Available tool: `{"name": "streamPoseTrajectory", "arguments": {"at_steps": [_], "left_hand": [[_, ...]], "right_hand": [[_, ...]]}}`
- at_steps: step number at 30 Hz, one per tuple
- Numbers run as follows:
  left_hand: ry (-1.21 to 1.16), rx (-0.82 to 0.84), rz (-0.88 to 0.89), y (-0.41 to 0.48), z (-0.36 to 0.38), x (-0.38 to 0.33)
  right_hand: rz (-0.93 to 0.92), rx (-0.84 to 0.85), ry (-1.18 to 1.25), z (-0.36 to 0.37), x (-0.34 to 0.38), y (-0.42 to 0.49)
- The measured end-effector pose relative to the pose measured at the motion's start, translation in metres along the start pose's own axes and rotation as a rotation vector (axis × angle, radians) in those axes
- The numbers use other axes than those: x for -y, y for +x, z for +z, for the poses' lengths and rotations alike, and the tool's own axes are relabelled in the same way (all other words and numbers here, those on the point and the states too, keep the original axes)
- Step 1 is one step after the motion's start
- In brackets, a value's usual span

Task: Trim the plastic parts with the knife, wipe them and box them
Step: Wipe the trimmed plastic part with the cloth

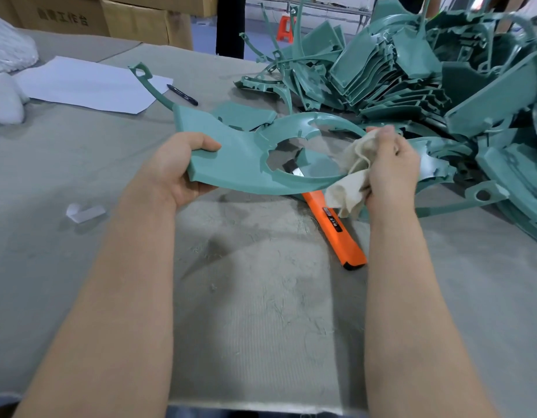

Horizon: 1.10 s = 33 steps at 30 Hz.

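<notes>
Two bare forearms are seen nearest the camera, stretched out over the grey-covered bench. At the far left a white bundle is set on the bench, with cardboard boxes stacked behind it. Beside the bundle a white paper sheet is laid flat, and a dark pen is placed at its right corner. A small white scrap is seen nearer, left of the arms.

The left grip is closed on the green plastic part: the thumb is laid on top and the fingers are curled under the near edge. The part is held above the bench, between the two grips, its thin arm pointing up and left. The orange knife is laid on the bench beneath the part, its blade seen through the part's round opening.

A cream cloth is bunched in the right grip, whose fingers are curled round it, and it is pressed against the ring at the part's right end. At the right a pile of green parts is heaped on the bench.
</notes>
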State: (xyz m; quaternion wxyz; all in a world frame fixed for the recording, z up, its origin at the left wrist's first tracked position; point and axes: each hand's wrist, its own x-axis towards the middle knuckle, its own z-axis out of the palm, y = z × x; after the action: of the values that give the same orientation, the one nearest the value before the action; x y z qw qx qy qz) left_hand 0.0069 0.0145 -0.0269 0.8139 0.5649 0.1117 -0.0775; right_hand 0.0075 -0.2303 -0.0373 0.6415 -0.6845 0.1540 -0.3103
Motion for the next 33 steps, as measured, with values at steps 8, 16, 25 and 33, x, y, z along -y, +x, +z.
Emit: {"name": "streamPoseTrajectory", "arguments": {"at_steps": [8, 16, 25, 33], "left_hand": [[0.052, 0.093, 0.082, -0.002, 0.001, -0.004], [-0.041, -0.065, 0.098, -0.001, 0.005, -0.003], [-0.014, 0.023, 0.078, -0.001, -0.002, -0.007], [-0.269, -0.174, 0.277, 0.001, 0.01, -0.007]], "right_hand": [[0.208, -0.266, 0.211, -0.007, 0.001, 0.009], [0.169, 0.054, 0.463, 0.0, 0.004, -0.003], [0.148, -0.156, 0.39, -0.003, 0.005, -0.006], [-0.188, -0.392, 0.391, -0.001, 0.027, -0.015]]}}
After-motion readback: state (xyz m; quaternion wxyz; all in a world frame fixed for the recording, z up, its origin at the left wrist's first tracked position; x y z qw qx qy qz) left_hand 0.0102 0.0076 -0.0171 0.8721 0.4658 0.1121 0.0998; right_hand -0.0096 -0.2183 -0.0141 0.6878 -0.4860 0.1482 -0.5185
